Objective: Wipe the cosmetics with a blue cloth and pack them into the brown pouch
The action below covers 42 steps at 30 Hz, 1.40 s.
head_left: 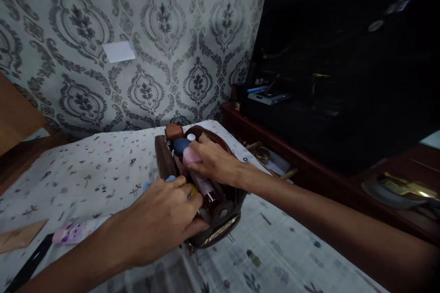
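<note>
A brown handbag (220, 231) with a gold zip stands unzipped on the bed, packed with small items. My left hand (168, 215) is closed on its near left edge, fingers curled over the rim. My right hand (215, 158) reaches in from the right, its fingers closed round a pink rounded item (191, 158) whose kind I cannot make out. Beside that lie a dark blue rounded item (180, 146) and a white cap (191, 137). A slim pinkish bottle (205, 188) with a dark, shiny end lies below my right hand. Something yellow (193, 189) shows by my left fingers.
A patterned white sheet (113, 160) covers the bed. At left lie a purple-and-pink tube (72, 233), a black handle-like object (32, 261) and a tan flat piece (22, 236). To the right stands dark red furniture (252, 123) with an open drawer (275, 162) and a large black panel (337, 64).
</note>
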Each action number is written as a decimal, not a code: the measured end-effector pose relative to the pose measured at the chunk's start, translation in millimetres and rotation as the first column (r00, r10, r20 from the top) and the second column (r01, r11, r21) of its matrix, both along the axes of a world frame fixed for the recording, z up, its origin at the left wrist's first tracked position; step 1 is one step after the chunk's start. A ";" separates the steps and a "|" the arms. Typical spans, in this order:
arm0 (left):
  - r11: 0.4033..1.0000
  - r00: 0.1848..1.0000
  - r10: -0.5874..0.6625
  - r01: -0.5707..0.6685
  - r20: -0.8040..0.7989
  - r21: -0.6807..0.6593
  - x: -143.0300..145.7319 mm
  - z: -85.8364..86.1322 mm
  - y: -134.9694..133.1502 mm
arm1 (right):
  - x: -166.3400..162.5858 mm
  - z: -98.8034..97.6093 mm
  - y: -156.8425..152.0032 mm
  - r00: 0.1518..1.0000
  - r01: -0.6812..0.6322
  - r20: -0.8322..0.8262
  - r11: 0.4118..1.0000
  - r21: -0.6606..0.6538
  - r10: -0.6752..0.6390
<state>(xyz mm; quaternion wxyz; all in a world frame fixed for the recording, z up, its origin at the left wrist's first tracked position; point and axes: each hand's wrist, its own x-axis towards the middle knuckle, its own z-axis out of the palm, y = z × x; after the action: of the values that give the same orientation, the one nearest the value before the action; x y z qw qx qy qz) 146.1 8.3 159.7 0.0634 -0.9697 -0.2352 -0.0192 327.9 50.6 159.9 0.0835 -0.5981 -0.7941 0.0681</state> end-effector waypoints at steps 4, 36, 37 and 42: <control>1.000 1.000 0.004 -0.005 -0.025 -0.002 1.6 3.7 -0.8 | 4.1 1.9 4.4 1.000 0.013 -0.024 1.000 -0.005 -0.013; 1.000 0.998 0.023 -0.021 -0.058 0.023 0.7 2.3 -1.1 | -0.6 -5.6 -7.3 0.995 -0.054 0.093 0.987 0.150 0.041; 0.999 0.998 0.024 -0.023 -0.057 0.027 -0.2 2.5 -0.4 | 1.0 -3.8 -9.9 0.996 -0.057 0.080 0.987 0.150 0.046; 0.997 0.997 0.029 -0.024 -0.071 0.074 -3.1 8.1 8.9 | 14.0 7.4 -23.9 0.991 -0.133 -0.015 0.991 0.034 0.133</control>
<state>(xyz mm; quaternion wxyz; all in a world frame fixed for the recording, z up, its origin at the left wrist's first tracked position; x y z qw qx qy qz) 143.0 17.3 167.7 0.1075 -0.9635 -0.2449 0.0079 342.0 26.8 167.3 0.0952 -0.5418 -0.8325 0.0654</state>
